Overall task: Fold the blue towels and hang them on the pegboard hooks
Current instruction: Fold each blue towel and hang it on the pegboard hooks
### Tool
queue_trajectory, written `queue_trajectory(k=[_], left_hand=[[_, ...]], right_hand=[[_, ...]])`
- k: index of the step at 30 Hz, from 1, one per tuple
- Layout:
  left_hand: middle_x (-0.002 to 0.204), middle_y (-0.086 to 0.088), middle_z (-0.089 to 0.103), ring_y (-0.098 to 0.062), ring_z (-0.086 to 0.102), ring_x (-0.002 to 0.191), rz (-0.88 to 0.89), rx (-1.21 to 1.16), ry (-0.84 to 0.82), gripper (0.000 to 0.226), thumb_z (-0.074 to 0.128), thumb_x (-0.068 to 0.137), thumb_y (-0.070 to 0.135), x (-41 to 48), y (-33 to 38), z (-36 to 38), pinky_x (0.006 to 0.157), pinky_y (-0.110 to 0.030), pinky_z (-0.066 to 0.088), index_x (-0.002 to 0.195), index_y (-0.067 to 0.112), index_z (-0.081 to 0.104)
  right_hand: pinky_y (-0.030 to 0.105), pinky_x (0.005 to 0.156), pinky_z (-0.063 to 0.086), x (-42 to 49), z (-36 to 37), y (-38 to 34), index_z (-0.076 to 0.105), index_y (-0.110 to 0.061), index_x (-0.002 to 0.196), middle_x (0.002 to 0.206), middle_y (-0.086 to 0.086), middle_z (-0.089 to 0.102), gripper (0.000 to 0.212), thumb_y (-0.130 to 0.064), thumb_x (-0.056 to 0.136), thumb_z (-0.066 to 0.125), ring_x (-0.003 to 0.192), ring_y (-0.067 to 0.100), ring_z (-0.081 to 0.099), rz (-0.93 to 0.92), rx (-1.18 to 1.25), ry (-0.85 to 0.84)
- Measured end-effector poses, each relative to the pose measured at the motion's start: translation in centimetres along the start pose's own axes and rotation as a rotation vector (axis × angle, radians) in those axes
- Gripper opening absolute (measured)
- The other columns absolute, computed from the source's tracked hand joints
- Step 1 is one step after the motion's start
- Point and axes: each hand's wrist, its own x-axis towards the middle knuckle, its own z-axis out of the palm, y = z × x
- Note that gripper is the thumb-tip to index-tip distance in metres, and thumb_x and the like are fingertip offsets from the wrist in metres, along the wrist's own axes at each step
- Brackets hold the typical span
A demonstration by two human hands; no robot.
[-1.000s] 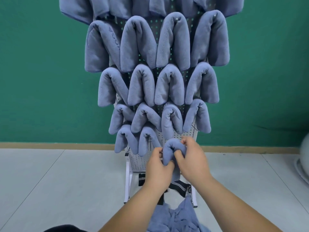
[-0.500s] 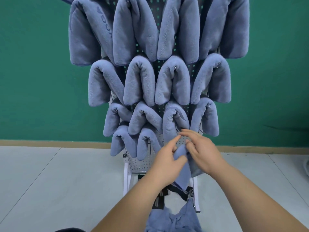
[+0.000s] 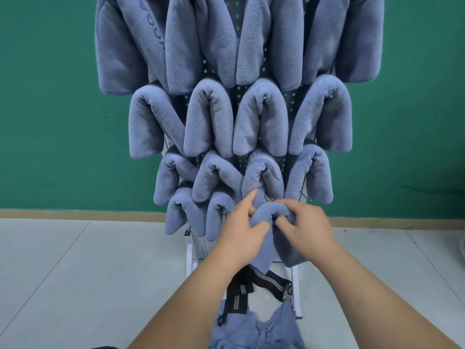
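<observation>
On the far left are the plain green wall (image 3: pixel 50 96) and the pale grey tiled floor (image 3: pixel 75 273). In the middle stands the white metal pegboard (image 3: pixel 201 245), full of little holes. Soft blue hung towels (image 3: pixel 208 127) cover nearly all of it. Each one is bent over a hook like an upside-down U, so both ends hang down and it does not slip off. The bottom row has two of them on its left side.

Next comes the left hand (image 3: pixel 242 230). Its thumb and lower fingers pinch the left side of one more folded blue towel (image 3: pixel 270 211), and its pointing finger sticks up straight. This towel is third in the bottom row, just under a hung one. It is bent in the middle and its two ends hang down between the wrists. The hook is hidden behind the cloth, so I cannot tell if the towel is on it yet.

The right hand (image 3: pixel 305 230) holds the other side. Its fingers curl over the top of the bend and its thumb presses from below. I think both hands hold it close to the bend so they can steer it onto the hook.

Lower down are black striped straps (image 3: pixel 241 290) and a loose heap of blue towels (image 3: pixel 251 331), likely waiting to be folded.
</observation>
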Motion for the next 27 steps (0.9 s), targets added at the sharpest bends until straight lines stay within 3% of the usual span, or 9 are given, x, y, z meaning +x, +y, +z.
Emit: queue_trajectory(k=[2, 5, 8, 10, 12, 14, 19, 24, 27], left_hand=[[0.09, 0.02, 0.059, -0.014, 0.065, 0.101, 0.001, 0.011, -0.004, 0.088, 0.052, 0.077, 0.04, -0.2, 0.6, 0.1, 0.099, -0.038, 0.055, 0.161, 0.044, 0.03], [0.089, 0.028, 0.062, -0.012, 0.065, 0.096, 0.019, 0.0, 0.044, 0.091, 0.053, 0.074, 0.044, -0.4, 1.1, 0.4, 0.098, -0.042, 0.055, 0.161, 0.044, 0.027], [0.115, 0.026, 0.062, -0.01, 0.06, 0.117, 0.054, 0.039, 0.113, 0.065, 0.054, 0.079, 0.046, 0.2, 0.8, 0.8, 0.108, -0.04, 0.05, 0.139, 0.059, 0.035], [0.128, 0.027, 0.054, -0.001, 0.052, 0.121, 0.096, 0.13, 0.166, 0.056, 0.056, 0.091, 0.045, 0.6, 0.8, 1.0, 0.11, -0.033, 0.044, 0.143, 0.053, 0.038], [0.13, 0.018, 0.049, -0.003, 0.05, 0.118, 0.109, 0.276, 0.224, 0.062, 0.056, 0.099, 0.042, 0.9, 0.7, 1.3, 0.105, -0.03, 0.043, 0.156, 0.041, 0.032], [0.126, 0.004, 0.055, -0.018, 0.058, 0.116, 0.122, 0.411, 0.251, 0.062, 0.055, 0.101, 0.041, 1.2, 0.2, 1.5, 0.101, -0.039, 0.05, 0.158, 0.04, 0.032], [0.111, 0.004, 0.059, -0.018, 0.06, 0.103, 0.141, 0.4, 0.462, 0.036, 0.054, 0.102, 0.031, 1.8, 0.4, 2.1, 0.086, -0.038, 0.054, 0.137, 0.034, 0.059], [0.115, 0.004, 0.06, -0.014, 0.057, 0.103, 0.185, 0.422, 0.628, 0.035, 0.062, 0.101, 0.025, 2.8, -0.3, 2.3, 0.078, -0.029, 0.051, 0.136, 0.025, 0.066], [0.113, 0.006, 0.062, -0.018, 0.063, 0.102, 0.166, 0.443, 0.614, 0.034, 0.064, 0.1, 0.027, 3.1, -1.2, 2.6, 0.078, -0.035, 0.055, 0.134, 0.029, 0.067]], right_hand=[[0.032, 0.069, 0.052, -0.1, -0.4, -1.0, 0.073, -0.044, 0.107, 0.089, -0.018, 0.071, 0.028, -0.028, 0.084, 0.067, 0.086, 0.013, 0.063, -0.042, -0.019, 0.131], [0.035, 0.072, 0.054, 0.0, -0.7, -2.3, 0.071, -0.041, 0.108, 0.099, -0.019, 0.07, 0.026, -0.033, 0.085, 0.062, 0.09, 0.01, 0.063, -0.094, -0.003, 0.231], [0.038, 0.076, 0.056, 0.5, -0.5, -3.1, 0.065, -0.041, 0.122, 0.11, -0.016, 0.072, 0.035, -0.027, 0.09, 0.059, 0.095, 0.014, 0.065, -0.114, 0.017, 0.211], [0.04, 0.075, 0.056, 1.1, -0.1, -3.1, 0.059, -0.042, 0.129, 0.111, -0.012, 0.072, 0.038, -0.024, 0.096, 0.055, 0.094, 0.02, 0.065, -0.079, 0.008, 0.175], [0.04, 0.07, 0.054, 1.7, 0.5, -2.6, 0.058, -0.041, 0.128, 0.107, -0.009, 0.072, 0.036, -0.023, 0.098, 0.051, 0.089, 0.023, 0.063, -0.026, -0.019, 0.168], [0.038, 0.066, 0.05, 2.0, 0.9, -2.2, 0.059, -0.038, 0.124, 0.104, -0.007, 0.072, 0.032, -0.021, 0.098, 0.05, 0.086, 0.026, 0.062, 0.024, -0.04, 0.159], [0.037, 0.069, 0.05, 2.2, 0.8, -2.7, 0.061, -0.04, 0.123, 0.094, -0.009, 0.068, 0.034, -0.017, 0.099, 0.053, 0.084, 0.023, 0.061, 0.018, 0.11, 0.224], [0.038, 0.073, 0.052, 3.2, 1.6, -2.0, 0.061, -0.033, 0.136, 0.123, -0.006, 0.069, 0.048, -0.033, 0.093, 0.039, 0.101, 0.025, 0.063, -0.054, -0.024, 0.316], [0.041, 0.073, 0.054, 3.2, 2.4, -1.6, 0.063, -0.026, 0.137, 0.128, -0.006, 0.066, 0.059, -0.038, 0.088, 0.033, 0.109, 0.025, 0.061, -0.095, -0.109, 0.354]])
